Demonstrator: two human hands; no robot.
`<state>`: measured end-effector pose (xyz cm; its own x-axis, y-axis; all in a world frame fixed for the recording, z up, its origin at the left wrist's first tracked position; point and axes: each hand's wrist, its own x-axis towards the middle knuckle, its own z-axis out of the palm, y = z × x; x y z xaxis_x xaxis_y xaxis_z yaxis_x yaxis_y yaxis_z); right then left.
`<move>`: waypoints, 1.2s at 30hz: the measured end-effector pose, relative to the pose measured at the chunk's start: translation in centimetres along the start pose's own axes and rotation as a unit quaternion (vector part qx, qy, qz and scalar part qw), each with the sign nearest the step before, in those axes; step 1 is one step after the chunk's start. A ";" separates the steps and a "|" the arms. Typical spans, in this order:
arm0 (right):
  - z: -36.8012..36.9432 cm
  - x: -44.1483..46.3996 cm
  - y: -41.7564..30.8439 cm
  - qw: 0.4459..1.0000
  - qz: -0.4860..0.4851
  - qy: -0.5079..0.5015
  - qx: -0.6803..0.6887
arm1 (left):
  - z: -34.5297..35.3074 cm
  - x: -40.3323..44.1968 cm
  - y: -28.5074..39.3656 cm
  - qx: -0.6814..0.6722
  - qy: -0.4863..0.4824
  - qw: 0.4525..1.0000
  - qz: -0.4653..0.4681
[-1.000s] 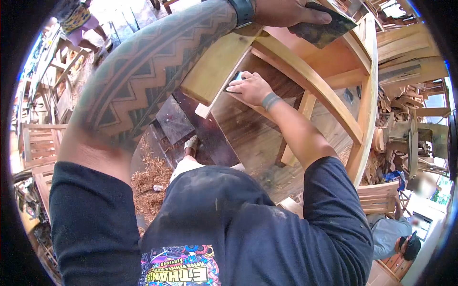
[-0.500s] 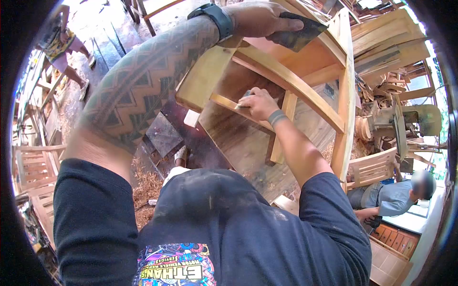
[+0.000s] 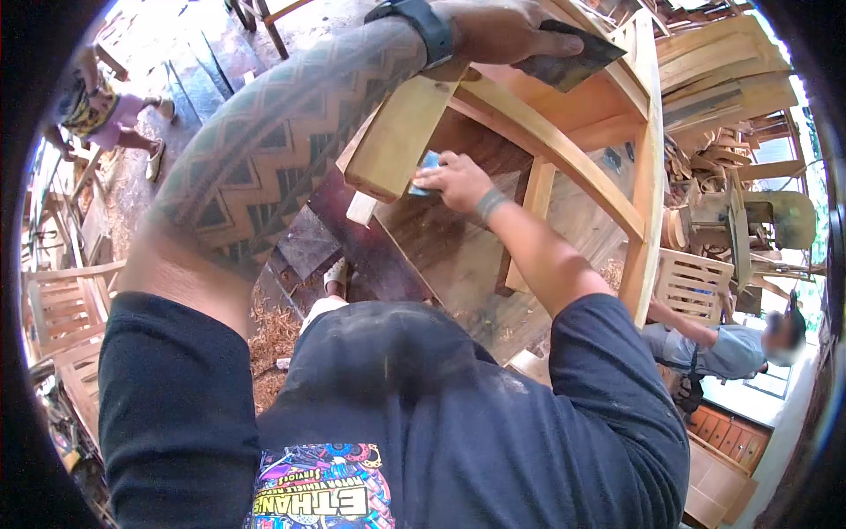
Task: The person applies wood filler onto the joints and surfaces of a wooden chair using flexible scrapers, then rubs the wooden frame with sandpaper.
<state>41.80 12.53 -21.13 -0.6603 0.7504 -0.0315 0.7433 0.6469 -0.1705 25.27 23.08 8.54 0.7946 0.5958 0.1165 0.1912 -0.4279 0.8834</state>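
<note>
Sheet (image 3: 577, 65): in left hand (image 3: 500, 32) | bluish pad (image 3: 426, 175): in right hand (image 3: 461, 183), beside board (image 3: 397, 134)

Left arm (image 3: 189, 260) swung wide, elbow out at 9 o'clock; tattooed forearm (image 3: 291, 145) angles toward 1 to 2. Left hand (image 3: 511, 33) far out near 1 o'clock, gripping, thumb straight and aimed at 3. Right arm (image 3: 586, 291) bent, its bare lower length slanting toward 10 to 11. Right hand (image 3: 460, 181) nearer centre, back uppermost, fingers curled in a grip, tips toward 9.
</note>
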 end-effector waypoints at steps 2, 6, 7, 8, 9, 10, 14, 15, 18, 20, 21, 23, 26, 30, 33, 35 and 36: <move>1.5 -3.0 0.8 1.000 0.009 0.021 0.018 | -0.4 0.0 0.3 0.080 0.009 0.997 -0.018; 2.7 -10.2 1.6 0.989 0.111 0.024 0.097 | -1.1 -1.4 2.7 0.068 -0.025 0.994 -0.082; 2.3 -11.3 2.0 0.981 0.146 0.030 0.123 | -1.6 -0.9 2.1 0.079 -0.054 0.992 -0.078; 1.7 -12.3 2.6 0.979 0.157 0.014 0.127 | -1.3 -0.1 1.3 0.117 -0.025 0.992 -0.042; 1.0 -13.2 2.9 0.977 0.167 -0.003 0.133 | -0.7 0.5 0.3 0.153 0.004 0.988 -0.008; 0.4 -13.8 3.1 0.974 0.177 -0.019 0.140 | -0.3 0.9 -0.3 0.189 0.034 0.981 0.025; -2.0 -10.1 3.4 0.980 0.182 -0.017 0.075 | 0.1 0.5 0.0 0.139 0.046 0.989 0.022; -2.5 -7.8 2.5 0.985 0.169 -0.008 0.043 | 0.1 0.8 -0.3 0.133 0.040 0.990 0.030; -0.9 -0.6 0.8 0.997 0.072 0.030 0.004 | -0.1 2.0 -1.9 0.136 0.021 0.989 0.051; -1.5 3.0 -0.9 0.997 0.049 -0.025 -0.053 | -0.2 2.5 -2.2 0.163 0.014 0.984 0.068; -1.8 3.9 -1.2 0.995 0.037 -0.053 -0.082 | -0.2 2.3 -2.1 0.159 0.017 0.984 0.078; -1.0 2.7 -0.4 0.997 0.055 -0.036 -0.043 | 0.0 1.7 -2.0 0.145 0.026 0.984 0.097; -1.7 -2.7 0.0 0.984 0.173 -0.039 0.016 | -0.1 1.2 -1.3 0.110 -0.007 0.993 0.049; 0.7 -11.3 3.1 0.976 0.179 0.017 0.121 | -0.2 0.5 -0.6 0.092 0.014 0.994 0.053; -2.7 -10.6 2.4 0.967 0.224 -0.079 0.096 | 0.0 0.5 -0.7 0.063 0.024 0.996 0.056; -2.1 -7.4 2.8 0.985 0.165 -0.024 0.052 | 0.0 -0.3 0.3 0.066 0.024 0.997 0.028; -1.6 -5.8 2.9 0.990 0.140 0.005 0.032 | 0.1 -0.7 1.0 0.079 0.015 0.997 0.001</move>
<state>47.95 10.21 -19.89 -0.4288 0.9001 -0.0767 0.8881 0.4045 -0.2182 24.99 22.22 9.31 0.7775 0.6146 0.1334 0.2803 -0.5284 0.8014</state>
